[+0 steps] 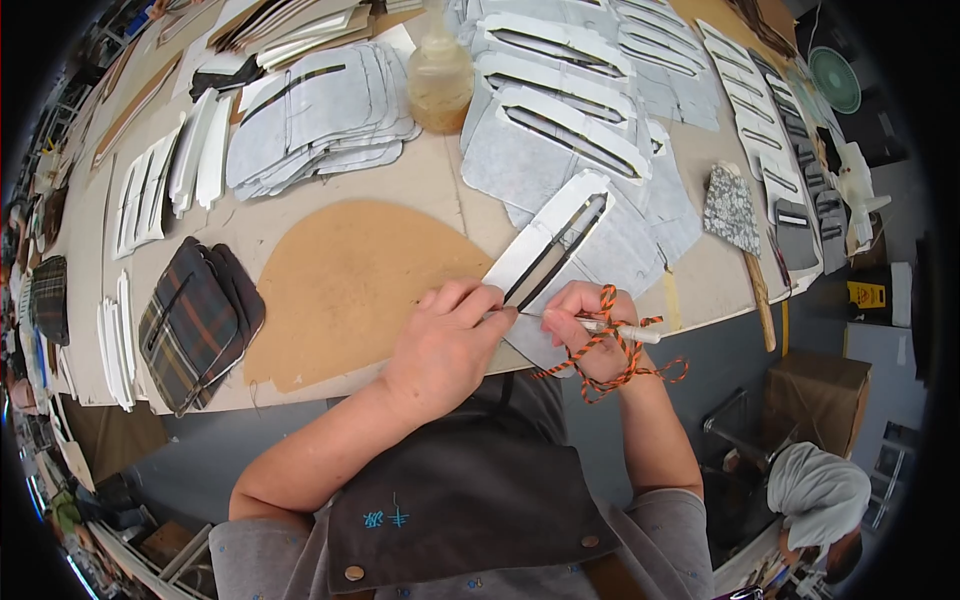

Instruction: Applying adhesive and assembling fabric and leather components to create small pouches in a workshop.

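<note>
A grey fabric panel point(620, 235) with a white strip and a long dark-edged slot point(560, 245) lies slantwise at the table's front edge. My left hand point(445, 340) is closed at the slot's near end, fingers pinching the panel there. Close by on the right, my right hand point(585, 325) grips a slim pointed tool with a white handle point(640, 333). Its thin tip reaches toward my left fingertips at the slot's end. An orange-and-black cord point(630, 350) loops around my right hand and wrist. My fingers hide the panel's corner.
A tan board point(350, 285) lies left of my hands, beside plaid fabric pieces point(195, 310). Farther back are stacked grey panels point(310, 120), a squeeze bottle point(440, 80) of amber liquid and more slotted panels point(560, 95). A floral-covered paddle point(733, 210) overhangs the right edge.
</note>
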A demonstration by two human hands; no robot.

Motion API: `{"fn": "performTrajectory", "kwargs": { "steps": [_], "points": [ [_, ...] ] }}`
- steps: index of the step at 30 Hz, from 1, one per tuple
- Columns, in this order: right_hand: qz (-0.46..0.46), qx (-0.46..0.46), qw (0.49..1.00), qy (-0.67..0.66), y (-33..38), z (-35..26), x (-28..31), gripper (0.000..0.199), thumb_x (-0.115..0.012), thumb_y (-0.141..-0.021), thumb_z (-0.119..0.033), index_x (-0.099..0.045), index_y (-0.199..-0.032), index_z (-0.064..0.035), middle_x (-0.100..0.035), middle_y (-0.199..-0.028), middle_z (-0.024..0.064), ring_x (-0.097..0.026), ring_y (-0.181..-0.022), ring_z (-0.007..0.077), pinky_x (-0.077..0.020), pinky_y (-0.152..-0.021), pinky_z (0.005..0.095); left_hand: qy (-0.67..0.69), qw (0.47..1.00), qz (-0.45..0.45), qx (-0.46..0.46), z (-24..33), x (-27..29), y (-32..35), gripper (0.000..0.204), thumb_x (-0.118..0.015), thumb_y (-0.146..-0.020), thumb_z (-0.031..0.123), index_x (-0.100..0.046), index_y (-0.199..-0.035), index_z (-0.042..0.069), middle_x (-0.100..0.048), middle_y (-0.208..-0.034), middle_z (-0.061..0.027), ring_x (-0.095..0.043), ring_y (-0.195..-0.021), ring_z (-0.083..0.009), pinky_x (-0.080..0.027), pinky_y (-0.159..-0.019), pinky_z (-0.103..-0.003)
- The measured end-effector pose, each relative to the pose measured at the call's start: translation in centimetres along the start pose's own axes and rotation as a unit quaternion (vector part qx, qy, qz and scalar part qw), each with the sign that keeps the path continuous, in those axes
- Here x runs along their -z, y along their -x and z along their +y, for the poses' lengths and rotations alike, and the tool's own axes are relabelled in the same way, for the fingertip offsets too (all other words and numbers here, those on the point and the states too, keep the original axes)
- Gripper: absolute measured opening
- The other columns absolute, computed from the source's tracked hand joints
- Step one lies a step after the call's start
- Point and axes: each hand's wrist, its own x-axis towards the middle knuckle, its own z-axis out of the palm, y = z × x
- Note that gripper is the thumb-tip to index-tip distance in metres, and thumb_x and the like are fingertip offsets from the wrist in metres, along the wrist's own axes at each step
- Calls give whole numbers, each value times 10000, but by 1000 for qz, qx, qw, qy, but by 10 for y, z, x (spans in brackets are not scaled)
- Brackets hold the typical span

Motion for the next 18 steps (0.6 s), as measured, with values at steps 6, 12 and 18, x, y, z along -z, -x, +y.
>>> {"fn": "performTrajectory", "kwargs": {
  "steps": [6,12,18],
  "points": [
    [13,-42,997,61,-1,14,-3,195,-661,-824,-113,-572,-666,-42,-591,-670,47,-535,-583,124,-441,-537,277,-84,996,-33,18,8,7,17,378,-631,-676,69,-642,-1054,64,-575,-1068,-51,-539,-1066,-243,-461,-871,-363],
    [92,-42,995,15,16,12,1,149,-574,-863,-117,-611,-774,-3,-623,-708,91,-566,-647,131,-469,-602,277,-12,999,14,-48,3,-12,21,190,-642,-715,160,-578,-853,46,-519,-973,-111,-502,-992,-276,-430,-838,-382],
    [-31,250,910,328,20,-12,-29,287,-742,-744,-208,-575,-895,-30,-589,-860,122,-559,-817,218,-440,-803,321,-18,996,3,-84,4,-1,31,410,-790,-651,261,-576,-941,64,-535,-1002,-72,-487,-1041,-254,-384,-920,-372]
  ]
}}
